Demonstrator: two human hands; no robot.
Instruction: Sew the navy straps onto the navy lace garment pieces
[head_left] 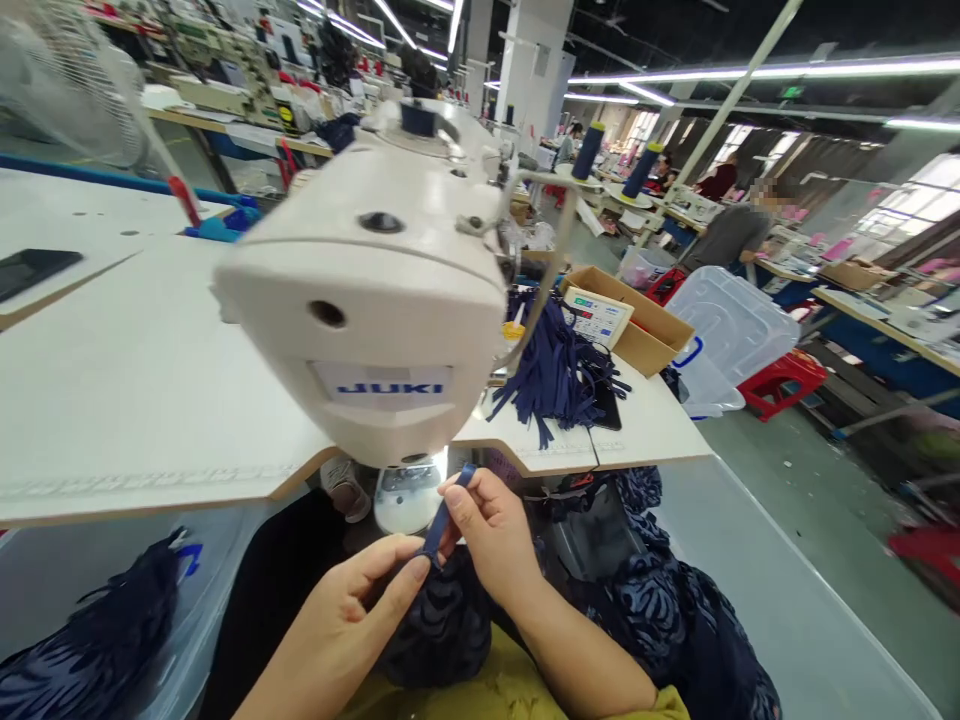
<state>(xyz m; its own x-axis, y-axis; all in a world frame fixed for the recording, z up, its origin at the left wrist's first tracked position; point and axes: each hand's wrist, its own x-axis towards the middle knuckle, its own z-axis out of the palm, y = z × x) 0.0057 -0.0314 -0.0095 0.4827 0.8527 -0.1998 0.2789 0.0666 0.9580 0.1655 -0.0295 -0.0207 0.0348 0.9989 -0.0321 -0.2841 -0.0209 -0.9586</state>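
Note:
A short navy strap (pixel 438 528) stretches between my two hands, just in front of the sewing machine (pixel 367 300). The thumb and forefinger of my left hand (pixel 367 590) pinch its lower end, where it meets dark fabric. My right hand (pixel 491 530) grips the strap higher up, and its top end sticks out past the fingers. Below the hands, navy patterned fabric (pixel 439 625) rests on my lap. Behind them is the machine's lit sewing bed (pixel 405 500). How the strap joins the fabric is too small to make out.
A bundle of navy straps (pixel 551 365) lies on the white table (pixel 135 380) right of the machine, beside a cardboard box (pixel 652 335). Navy garments fill the bins (pixel 795 600) at both sides. A phone (pixel 34 270) lies at left. A person (pixel 731 235) stands farther off.

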